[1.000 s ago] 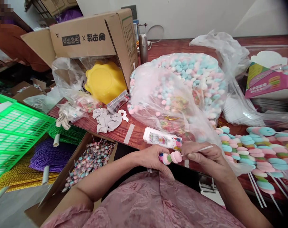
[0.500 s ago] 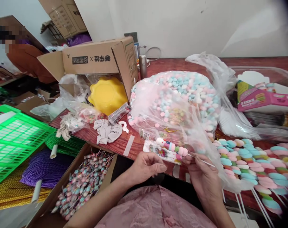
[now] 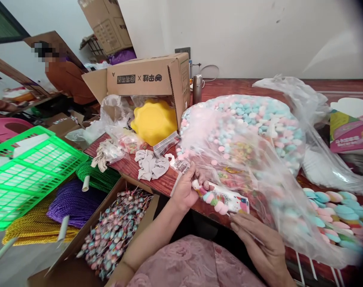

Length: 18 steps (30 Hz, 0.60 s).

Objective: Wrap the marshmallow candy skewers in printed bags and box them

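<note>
One skewer of round pastel sweets point(image 3: 214, 200) on a white stick, over a dark-red wooden table's point(image 3: 241, 85) front edge; left hand point(image 3: 187, 189) grasping its top end, right hand point(image 3: 261, 241) pinching the stick; white printed packets point(image 3: 233, 198) close behind; beyond, a clear bag of pink-and-blue sweets point(image 3: 285, 123).

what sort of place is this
Perhaps a small sweets workshop: there's a clear bag of pastel sweets, a carton of sweets on sticks, and a sweet skewer in the right hand.

Garment point(image 3: 184, 263): dusty pink fabric with a tone-on-tone floral pattern of large, rose-like shapes. A vertical seam point(image 3: 215, 265) runs down the front. Left hand point(image 3: 186, 191) and right hand point(image 3: 259, 241): bare.
</note>
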### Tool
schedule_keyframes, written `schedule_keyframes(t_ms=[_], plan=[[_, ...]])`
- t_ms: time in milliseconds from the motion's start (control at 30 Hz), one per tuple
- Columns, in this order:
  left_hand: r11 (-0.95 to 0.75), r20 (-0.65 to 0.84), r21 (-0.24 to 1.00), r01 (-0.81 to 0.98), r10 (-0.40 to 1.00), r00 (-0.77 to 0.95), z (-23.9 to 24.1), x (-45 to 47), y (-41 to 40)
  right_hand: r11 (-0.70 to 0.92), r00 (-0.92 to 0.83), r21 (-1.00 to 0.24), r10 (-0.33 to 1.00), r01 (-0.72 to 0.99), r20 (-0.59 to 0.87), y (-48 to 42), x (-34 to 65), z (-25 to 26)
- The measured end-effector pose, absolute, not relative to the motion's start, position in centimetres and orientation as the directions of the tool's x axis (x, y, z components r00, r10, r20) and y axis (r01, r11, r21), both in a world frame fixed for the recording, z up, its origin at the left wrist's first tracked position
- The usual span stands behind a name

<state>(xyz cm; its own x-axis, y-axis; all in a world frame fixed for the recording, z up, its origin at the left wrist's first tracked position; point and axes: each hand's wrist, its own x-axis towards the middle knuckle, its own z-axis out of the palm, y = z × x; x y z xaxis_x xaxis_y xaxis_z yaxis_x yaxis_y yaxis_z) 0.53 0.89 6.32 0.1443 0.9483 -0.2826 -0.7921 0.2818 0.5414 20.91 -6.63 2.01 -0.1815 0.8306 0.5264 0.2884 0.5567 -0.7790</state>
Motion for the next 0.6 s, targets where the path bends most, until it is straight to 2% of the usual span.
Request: schedule_keyframes(t_ms=[100, 167, 333, 500, 600], plan=[[0.280, -0.305, 0.575, -0.769, 0.945, 0.116, 5.8, 0.2, 0.4, 0.711, -0.369, -0.586, 0.703, 0.390, 0.608, -6.3, 20.9, 2.0], [0.284, -0.335, 0.566, -0.774, 0.937, 0.100, 5.8, 0.2, 0.1, 0.726, -0.402, -0.542, 0.687, 0.424, 0.605, -6.3, 20.3, 1.6], [0.316, -0.422, 0.418, -0.852, 0.898, 0.126, 5.7, 0.9, 0.0, 0.642, -0.321, -0.518, 0.749, 0.565, 0.579, -7.0, 19.3, 0.0], [0.231, -0.489, 0.266, -0.936, 0.869, 0.075, 5.1, 1.3, 0.7, 0.631, -0.282, -0.427, 0.720, 0.648, 0.635, -7.3, 20.0, -1.2], [0.199, -0.469, 0.275, -0.940, 0.882, 0.049, 4.8, 1.4, 1.0, 0.629, -0.257, -0.372, 0.682, 0.682, 0.685, -7.0, 20.6, -1.6]])
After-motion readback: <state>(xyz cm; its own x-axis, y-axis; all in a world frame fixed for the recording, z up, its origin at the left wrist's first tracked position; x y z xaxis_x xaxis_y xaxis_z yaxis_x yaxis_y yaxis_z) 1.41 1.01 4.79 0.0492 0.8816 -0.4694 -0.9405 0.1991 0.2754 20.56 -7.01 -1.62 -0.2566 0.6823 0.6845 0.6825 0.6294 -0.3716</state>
